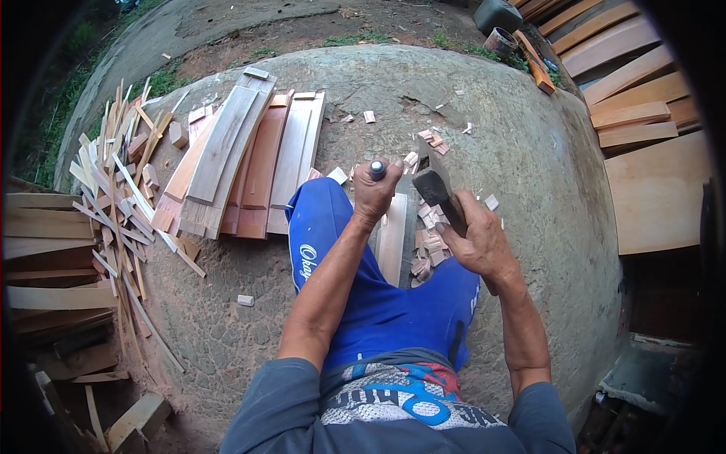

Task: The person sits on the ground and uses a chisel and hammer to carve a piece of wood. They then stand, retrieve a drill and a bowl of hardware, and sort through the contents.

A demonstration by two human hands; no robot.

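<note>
My left hand [372,195] is closed round an upright chisel [377,171], seen end-on at its capped handle, above a pale wooden board [390,255] between my blue-trousered legs. My right hand [478,238] grips a dark hammer-like tool [431,185] by its handle, its head raised just right of the chisel. The chisel's blade is hidden by my hand, so I cannot tell whether it touches the board. Small cut wood chips [432,246] lie scattered beside the board on the concrete.
Several shaped planks [227,155] lie stacked at my left, beside a loose heap of offcuts [113,197]. More boards [650,189] line the right side, and others [49,227] the far left. A can [501,44] and a container [491,17] stand at the concrete's [544,212] far edge.
</note>
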